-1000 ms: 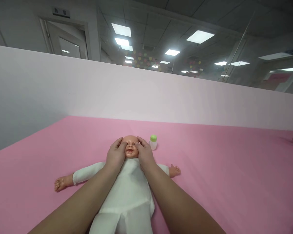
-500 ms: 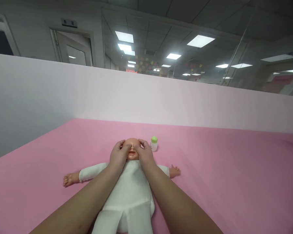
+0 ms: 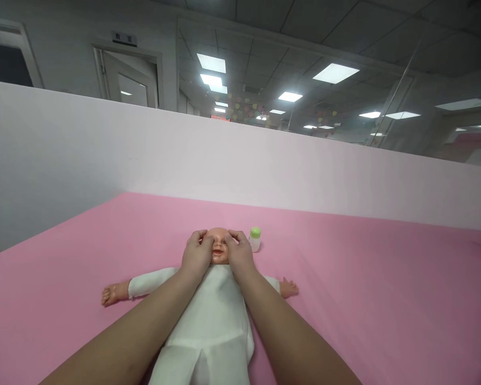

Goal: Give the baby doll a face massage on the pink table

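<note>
A baby doll (image 3: 214, 310) in white clothing lies on its back, arms spread wide, with its head away from me. My left hand (image 3: 197, 251) cups the left side of the doll's head, its thumb resting on the face by the eye. On the other side, my right hand (image 3: 239, 252) holds the head in the same way, thumb near the other eye. The doll's nose and mouth show between my thumbs. Its ears and the sides of its head are hidden under my hands.
A small bottle (image 3: 255, 240) with a green cap stands just right of the doll's head. The doll lies on a pink padded surface (image 3: 364, 299). A white wall (image 3: 240, 160) borders it at the back, with a glass partition above.
My thumbs have slid outward from beside the nose toward the sides of the face, uncovering more around the eyes. Both hands stay on the head. The view has tilted slightly.
</note>
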A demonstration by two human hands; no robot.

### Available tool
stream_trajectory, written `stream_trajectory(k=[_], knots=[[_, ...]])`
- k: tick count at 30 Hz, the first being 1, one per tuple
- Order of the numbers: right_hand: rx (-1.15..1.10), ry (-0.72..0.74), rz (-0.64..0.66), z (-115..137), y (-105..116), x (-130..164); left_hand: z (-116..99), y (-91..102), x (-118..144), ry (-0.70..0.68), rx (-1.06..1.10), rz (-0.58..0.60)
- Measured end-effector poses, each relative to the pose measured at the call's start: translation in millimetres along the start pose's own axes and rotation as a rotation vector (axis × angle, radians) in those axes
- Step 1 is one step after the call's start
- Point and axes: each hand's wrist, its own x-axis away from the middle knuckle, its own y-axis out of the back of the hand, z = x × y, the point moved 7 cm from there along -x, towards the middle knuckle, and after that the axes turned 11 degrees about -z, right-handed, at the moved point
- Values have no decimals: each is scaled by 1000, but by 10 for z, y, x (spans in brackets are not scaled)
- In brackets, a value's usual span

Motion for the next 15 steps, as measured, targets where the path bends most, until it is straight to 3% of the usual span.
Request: stream_trajectory(k=[7, 15], knots=[[-191, -88, 77, -55, -26, -18, 36, 22, -36, 58, 24, -8], [-101, -40, 169, 134, -30, 83, -69, 63, 35, 22, 17, 56]])
